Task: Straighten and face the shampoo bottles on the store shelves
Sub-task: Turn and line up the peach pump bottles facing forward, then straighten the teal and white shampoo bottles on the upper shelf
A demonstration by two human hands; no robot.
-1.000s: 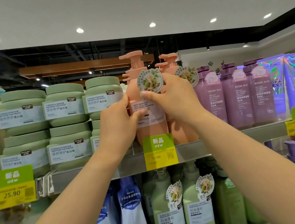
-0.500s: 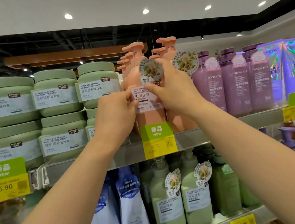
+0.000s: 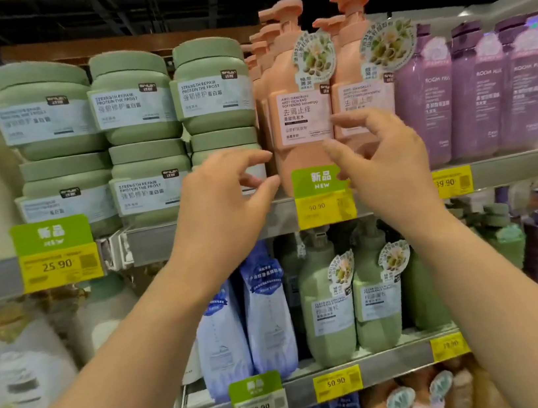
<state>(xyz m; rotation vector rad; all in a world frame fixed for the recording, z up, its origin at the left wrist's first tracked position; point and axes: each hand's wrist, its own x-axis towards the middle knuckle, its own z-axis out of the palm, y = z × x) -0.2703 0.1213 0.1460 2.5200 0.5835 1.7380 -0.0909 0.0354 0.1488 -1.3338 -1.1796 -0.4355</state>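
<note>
Centre frame, the peach plastic pump shampoo bottle (image 3: 295,103) faces label-forward at the shelf edge (image 3: 276,216), your left hand (image 3: 222,203) and right hand (image 3: 382,160) loosely spread beside it, holding nothing.

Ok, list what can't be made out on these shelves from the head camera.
- Right pink shampoo bottle: label blurred, lower part hidden by the right hand.
- Pink bottles behind the front left pink bottle: hidden by it, facing unknown.
- Price tag: right edge covered by the right hand.
- Purple bottles: small print blurred.
</note>
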